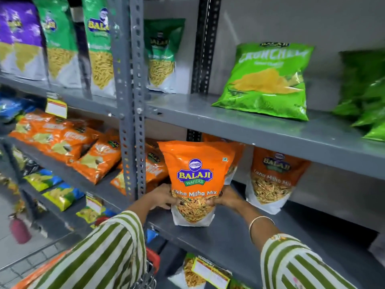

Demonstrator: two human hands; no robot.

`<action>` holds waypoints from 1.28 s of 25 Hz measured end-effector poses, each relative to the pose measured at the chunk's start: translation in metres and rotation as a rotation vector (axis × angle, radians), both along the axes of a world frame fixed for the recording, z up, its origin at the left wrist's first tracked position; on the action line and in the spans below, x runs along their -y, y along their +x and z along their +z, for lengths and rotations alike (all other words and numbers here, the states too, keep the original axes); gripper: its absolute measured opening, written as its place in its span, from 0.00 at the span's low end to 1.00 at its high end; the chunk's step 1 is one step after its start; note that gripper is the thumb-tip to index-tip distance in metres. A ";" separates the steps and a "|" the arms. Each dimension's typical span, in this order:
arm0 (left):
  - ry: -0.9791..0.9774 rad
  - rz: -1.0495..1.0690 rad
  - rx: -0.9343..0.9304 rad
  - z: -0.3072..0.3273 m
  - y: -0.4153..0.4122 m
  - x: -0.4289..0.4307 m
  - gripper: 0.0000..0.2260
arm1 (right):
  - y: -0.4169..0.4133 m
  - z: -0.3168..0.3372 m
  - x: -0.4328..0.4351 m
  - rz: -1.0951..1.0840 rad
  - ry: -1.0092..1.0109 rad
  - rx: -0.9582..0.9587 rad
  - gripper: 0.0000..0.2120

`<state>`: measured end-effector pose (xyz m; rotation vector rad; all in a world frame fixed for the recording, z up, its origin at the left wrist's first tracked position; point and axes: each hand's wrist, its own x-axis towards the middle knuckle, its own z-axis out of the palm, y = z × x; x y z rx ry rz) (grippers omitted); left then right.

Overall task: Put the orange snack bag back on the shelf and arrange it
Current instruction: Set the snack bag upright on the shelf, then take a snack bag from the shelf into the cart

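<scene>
An orange snack bag [195, 174] labelled Tikha Mitha Mix stands upright near the front edge of the grey middle shelf [229, 236]. My left hand [161, 197] grips its lower left side and my right hand [226, 198] grips its lower right side. Both hands hold the bag around its clear window. A second bag of the same kind [273, 178] stands upright to the right, further back. Part of a third orange bag [235, 155] shows behind the held one.
A perforated grey upright [132, 101] stands just left of the bag. Orange chip packs [62, 140] lie on the shelf to the left. Green bags [266, 80] sit on the shelf above. A red fire extinguisher [18, 228] stands on the floor at left.
</scene>
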<state>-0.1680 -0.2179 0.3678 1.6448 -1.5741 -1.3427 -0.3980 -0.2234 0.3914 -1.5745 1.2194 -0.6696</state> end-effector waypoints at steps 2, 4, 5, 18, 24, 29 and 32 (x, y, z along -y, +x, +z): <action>0.002 0.009 0.008 -0.008 -0.002 0.010 0.25 | -0.001 -0.009 0.009 -0.011 0.014 0.012 0.29; 0.002 0.030 0.010 -0.014 -0.002 0.015 0.26 | 0.000 -0.018 0.018 -0.010 0.036 0.013 0.29; -0.001 0.037 0.010 -0.015 -0.002 0.015 0.26 | 0.001 -0.023 0.021 -0.016 0.046 0.017 0.28; 0.061 0.061 0.039 -0.005 0.004 -0.006 0.29 | 0.001 -0.010 0.017 -0.049 0.393 -0.393 0.32; 0.233 0.036 0.037 -0.006 0.073 -0.062 0.05 | 0.060 0.000 0.004 0.417 0.666 -0.599 0.14; 0.431 0.181 0.185 -0.064 0.167 -0.129 0.08 | 0.187 -0.056 -0.021 0.697 0.542 -0.577 0.08; 0.528 0.336 0.257 -0.131 0.229 -0.170 0.05 | 0.254 -0.111 -0.034 0.751 0.436 -0.640 0.04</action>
